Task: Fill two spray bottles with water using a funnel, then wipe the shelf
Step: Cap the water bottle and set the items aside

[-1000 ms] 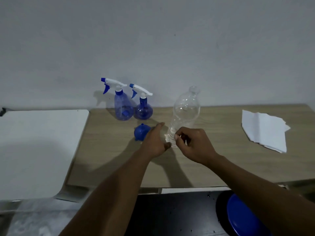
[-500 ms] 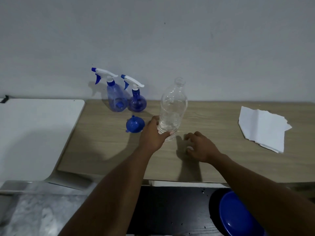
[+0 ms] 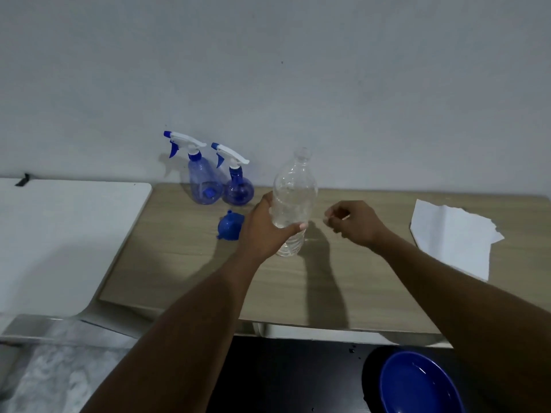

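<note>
Spray bottles wait while the water bottle is made ready

Two blue spray bottles stand side by side at the back of the wooden shelf [image 3: 343,281], close to the wall. The taller spray bottle [image 3: 203,183] is on the left and the round spray bottle [image 3: 238,186] is just beside it. Both have their white trigger tops on. I cannot tell how much water is in them. A small blue funnel [image 3: 230,230] lies on the shelf in front of them, not in any bottle.

The left hand [image 3: 265,231] is wrapped around the middle of a clear water bottle [image 3: 293,201], which stands upright on the shelf. Its top looks open, but that part is hard to see. The right hand [image 3: 354,223] is near the bottle, not touching it. Its fingers are curled in, maybe pinching something small like a cap, but I cannot tell.

This looks like the very start: getting the water ready to pour. Next, I think, a trigger top has to be twisted off one spray bottle. Then the funnel must sit in its neck before any water goes in.

A stack of white paper [image 3: 453,239] lies at the right of the shelf, well apart, maybe for wiping later. A blue bowl [image 3: 417,386] sits low down at the front.
</note>
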